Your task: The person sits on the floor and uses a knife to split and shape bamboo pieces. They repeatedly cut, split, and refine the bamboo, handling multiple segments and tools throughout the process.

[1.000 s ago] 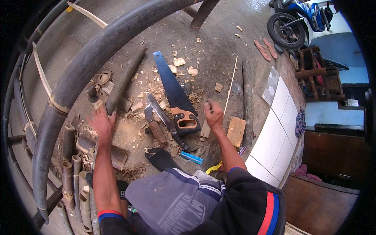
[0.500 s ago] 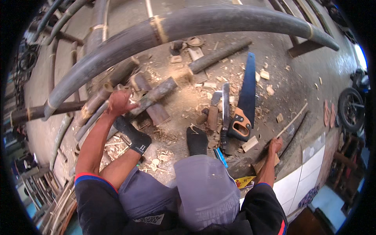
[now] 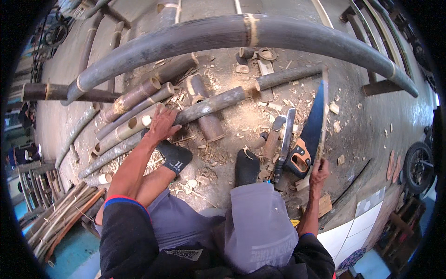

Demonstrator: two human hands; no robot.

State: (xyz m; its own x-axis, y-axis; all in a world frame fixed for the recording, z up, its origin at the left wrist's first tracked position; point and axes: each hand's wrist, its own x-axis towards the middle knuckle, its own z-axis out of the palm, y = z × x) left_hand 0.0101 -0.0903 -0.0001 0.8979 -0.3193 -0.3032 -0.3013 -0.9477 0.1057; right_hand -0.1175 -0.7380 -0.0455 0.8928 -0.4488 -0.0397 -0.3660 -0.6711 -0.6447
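Note:
My left hand [image 3: 162,122] is closed over the near end of a grey-brown bamboo pole [image 3: 213,104], which slants up to the right across a short, thick bamboo piece [image 3: 209,125]. In my right hand [image 3: 319,172] is a thin bamboo stick [image 3: 324,102], gripped by its lower end and pointing away from me. The stick runs alongside a handsaw [image 3: 312,118] with a blue blade and an orange and black handle. Left of the saw lie a long-bladed knife [image 3: 285,142] and a wooden-handled tool [image 3: 271,145], whose head is hard to make out.
A thick bamboo rail [image 3: 204,39] arches across in front of me. Several cut bamboo lengths [image 3: 132,100] lie at the left, one with holes. Another pole [image 3: 290,76] lies beyond. Wood chips and sawdust [image 3: 244,118] cover the floor around my socked feet. A wheel [image 3: 418,167] stands far right.
My right hand has moved forward, swinging the stick from a rightward slant to nearly straight ahead beside the saw. The left hand remains at the pole's near end. The whole view has shifted.

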